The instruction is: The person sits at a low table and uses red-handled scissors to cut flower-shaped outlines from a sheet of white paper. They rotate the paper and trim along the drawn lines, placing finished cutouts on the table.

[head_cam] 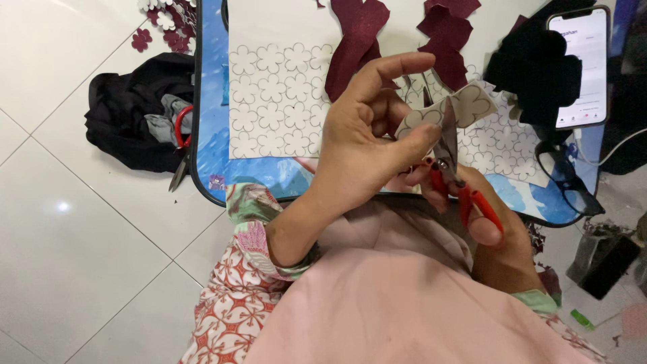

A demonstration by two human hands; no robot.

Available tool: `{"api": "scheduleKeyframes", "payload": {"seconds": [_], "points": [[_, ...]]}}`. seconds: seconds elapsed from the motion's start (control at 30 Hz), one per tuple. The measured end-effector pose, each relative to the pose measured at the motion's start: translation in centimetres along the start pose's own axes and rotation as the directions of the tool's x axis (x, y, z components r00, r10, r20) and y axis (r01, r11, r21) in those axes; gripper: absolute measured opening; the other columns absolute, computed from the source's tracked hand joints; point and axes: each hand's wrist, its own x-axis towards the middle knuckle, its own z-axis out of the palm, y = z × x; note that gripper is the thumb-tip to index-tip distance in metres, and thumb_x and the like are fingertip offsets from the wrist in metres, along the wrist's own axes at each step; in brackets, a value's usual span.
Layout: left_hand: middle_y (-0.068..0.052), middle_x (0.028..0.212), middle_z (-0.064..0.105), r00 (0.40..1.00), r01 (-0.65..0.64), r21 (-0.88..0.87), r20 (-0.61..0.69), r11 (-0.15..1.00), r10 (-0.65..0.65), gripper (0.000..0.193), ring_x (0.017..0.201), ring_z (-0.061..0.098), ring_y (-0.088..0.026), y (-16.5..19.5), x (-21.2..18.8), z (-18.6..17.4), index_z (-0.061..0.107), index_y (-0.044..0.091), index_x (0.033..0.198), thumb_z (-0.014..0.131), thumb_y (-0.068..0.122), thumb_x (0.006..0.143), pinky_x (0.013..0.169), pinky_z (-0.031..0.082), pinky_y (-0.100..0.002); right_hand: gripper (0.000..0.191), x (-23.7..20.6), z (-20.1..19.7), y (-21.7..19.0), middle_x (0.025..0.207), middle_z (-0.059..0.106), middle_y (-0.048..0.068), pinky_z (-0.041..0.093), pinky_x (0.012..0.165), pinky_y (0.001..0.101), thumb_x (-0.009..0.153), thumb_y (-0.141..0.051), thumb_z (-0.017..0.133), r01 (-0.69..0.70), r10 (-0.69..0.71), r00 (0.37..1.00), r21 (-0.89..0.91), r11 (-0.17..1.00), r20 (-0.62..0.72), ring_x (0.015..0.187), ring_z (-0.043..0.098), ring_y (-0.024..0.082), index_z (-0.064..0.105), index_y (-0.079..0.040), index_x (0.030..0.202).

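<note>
Flower-outline sheet pinched in left hand grip; right hand, mostly hidden, grip closed on red scissors.

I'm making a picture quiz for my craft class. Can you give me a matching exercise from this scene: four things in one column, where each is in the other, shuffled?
1. scissors
2. paper piece
3. phone
4. black bag

A. on the white floor, beside the small table
B. in the right hand
C. pinched by the left hand
D. at the table's far right, screen lit

Pairs: 1-B, 2-C, 3-D, 4-A
</note>
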Motion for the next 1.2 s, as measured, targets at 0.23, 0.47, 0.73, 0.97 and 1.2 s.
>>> {"api": "scheduleKeyframes", "payload": {"seconds": [0.23,0.47,0.73,0.97,1.2], "points": [[0.0,0.08,0.063,1.0,-0.025,0.058,-0.008,0.998,0.026,0.057,0.068,0.059,-0.001,0.0,-0.1,0.1,0.047,0.001,0.149,0.071,-0.006,0.098,0.06,0.046,-0.016,0.129,-0.3,0.6,0.0,0.105,0.059,0.008,0.032,0.071,0.0287,0.057,-0.102,0.058,0.013,-0.013,0.999,-0.013,1.0,-0.038,0.082,0.04,0.014,0.062,0.008,0.124],[0.001,0.079,0.062,0.999,-0.019,0.085,-0.029,0.996,0.022,0.059,0.067,0.056,0.0,-0.3,-0.1,-0.2,0.047,0.002,0.152,0.071,-0.005,0.098,0.059,0.043,-0.015,0.133,0.3,0.5,0.3,0.103,0.056,0.007,0.032,0.07,0.0291,0.051,-0.1,0.066,-0.001,0.0,1.0,0.037,0.999,0.03,0.081,0.04,0.016,0.058,0.007,0.129],[-0.001,0.083,0.064,0.999,-0.034,0.033,-0.027,0.999,0.034,0.057,0.069,0.059,-0.002,-0.3,-0.2,0.1,0.045,0.002,0.149,0.07,-0.008,0.099,0.06,0.047,-0.016,0.13,-0.1,1.1,0.5,0.092,0.054,0.007,0.034,0.071,0.0302,0.046,-0.098,0.071,-0.116,0.128,0.985,0.107,0.987,-0.113,0.078,0.041,0.017,0.058,0.004,0.126],[-0.004,0.08,0.065,1.0,0.021,-0.013,-0.022,1.0,-0.022,0.06,0.062,0.062,-0.004,-0.2,-0.1,0.2,0.045,0.002,0.153,0.068,-0.007,0.098,0.059,0.05,-0.02,0.125,0.6,0.3,1.1,0.086,0.045,0.001,0.031,0.072,0.0276,0.047,-0.1,0.07,-0.07,0.066,0.997,0.096,0.993,0.043,0.079,0.042,0.013,0.061,0.003,0.117],[-0.005,0.084,0.065,1.0,-0.014,-0.008,-0.02,1.0,0.014,0.058,0.069,0.062,-0.005,-0.4,-0.1,0.1,0.044,0.001,0.151,0.07,-0.008,0.1,0.061,0.052,-0.02,0.129,1.3,-0.7,2.4,0.081,0.045,-0.002,0.029,0.063,0.0249,0.044,-0.104,0.064,-0.056,0.051,0.996,0.061,0.997,0.069,0.071,0.04,0.01,0.063,0.003,0.116]]}}
